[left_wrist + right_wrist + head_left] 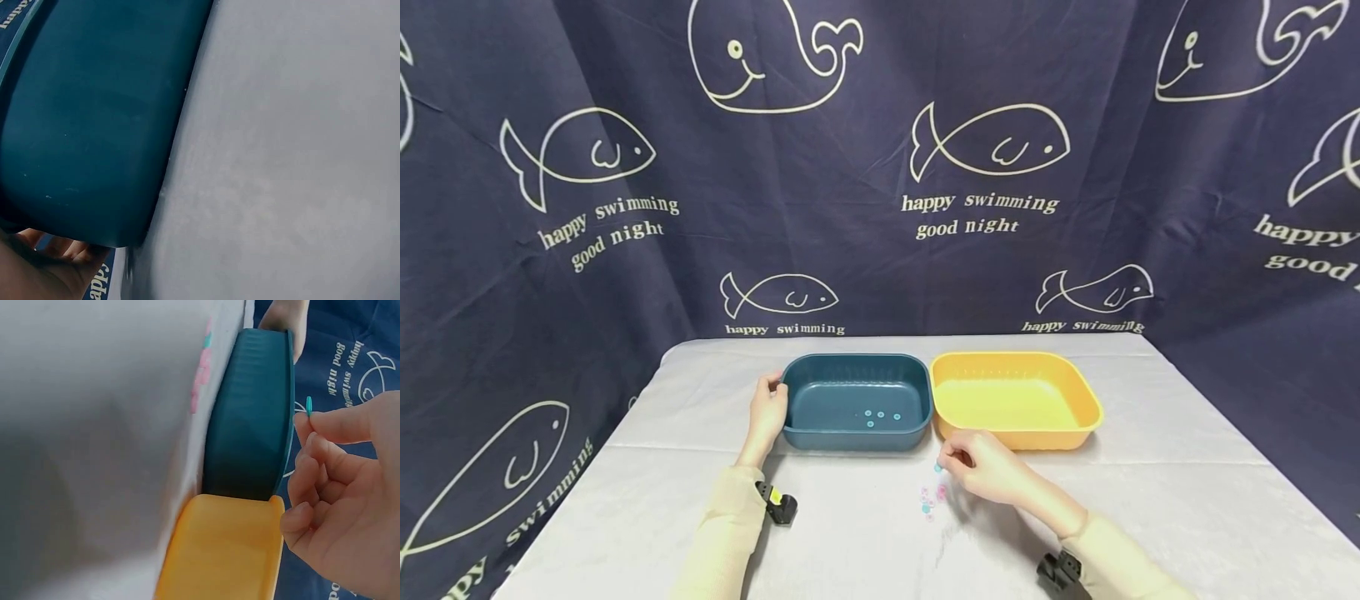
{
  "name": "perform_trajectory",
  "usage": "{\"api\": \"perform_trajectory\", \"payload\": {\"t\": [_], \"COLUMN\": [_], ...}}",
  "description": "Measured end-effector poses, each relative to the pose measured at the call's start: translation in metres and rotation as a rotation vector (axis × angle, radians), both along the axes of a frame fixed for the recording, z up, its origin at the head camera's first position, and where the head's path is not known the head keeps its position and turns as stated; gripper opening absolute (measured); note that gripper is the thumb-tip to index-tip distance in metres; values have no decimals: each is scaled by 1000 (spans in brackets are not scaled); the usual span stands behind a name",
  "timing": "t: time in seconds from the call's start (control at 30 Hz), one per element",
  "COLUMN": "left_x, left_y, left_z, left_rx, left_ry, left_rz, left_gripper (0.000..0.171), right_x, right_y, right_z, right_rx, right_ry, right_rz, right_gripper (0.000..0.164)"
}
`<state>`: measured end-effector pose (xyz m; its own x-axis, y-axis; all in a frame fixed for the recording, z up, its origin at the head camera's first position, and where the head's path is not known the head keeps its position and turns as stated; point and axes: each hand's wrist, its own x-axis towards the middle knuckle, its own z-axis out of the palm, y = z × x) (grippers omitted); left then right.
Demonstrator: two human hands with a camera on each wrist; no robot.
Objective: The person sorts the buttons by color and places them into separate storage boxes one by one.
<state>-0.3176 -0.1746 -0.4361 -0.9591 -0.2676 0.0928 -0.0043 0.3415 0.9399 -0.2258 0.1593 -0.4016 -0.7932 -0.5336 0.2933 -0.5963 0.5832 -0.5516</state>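
Note:
My right hand (985, 467) pinches a small turquoise button (309, 405) between thumb and forefinger, just in front of the yellow bin (1022, 440). The right wrist view shows this button edge-on, held upright at the fingertips. At the left end of the dark teal bin (857, 440), my left hand (767, 412) grips the rim; its fingertips are partly hidden in the left wrist view. Several turquoise buttons (881, 414) lie on the teal bin's floor. Below the right hand, a loose group of pink buttons (942, 492) and a turquoise button (926, 508) lies on the cloth.
The two bins stand side by side, almost touching, on a table covered with a pale cloth (842, 533). Behind and around the table hangs a dark blue curtain (880, 250) printed with fish and lettering. Black cameras are strapped to both wrists.

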Motion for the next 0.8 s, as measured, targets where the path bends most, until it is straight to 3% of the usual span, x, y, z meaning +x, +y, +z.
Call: {"api": "perform_trajectory", "payload": {"t": [0.3,0.8], "left_x": [-1,-2], "left_y": [0,1], "left_z": [0,-4], "left_rx": [10,-3], "left_ry": [3,26], "left_rz": [5,14], "left_gripper": [40,40], "right_x": [-7,-30], "right_y": [-10,-29], "right_z": [10,19], "right_rx": [-30,-124], "right_ry": [17,60], "right_rz": [-5,-93], "right_gripper": [14,16]}}
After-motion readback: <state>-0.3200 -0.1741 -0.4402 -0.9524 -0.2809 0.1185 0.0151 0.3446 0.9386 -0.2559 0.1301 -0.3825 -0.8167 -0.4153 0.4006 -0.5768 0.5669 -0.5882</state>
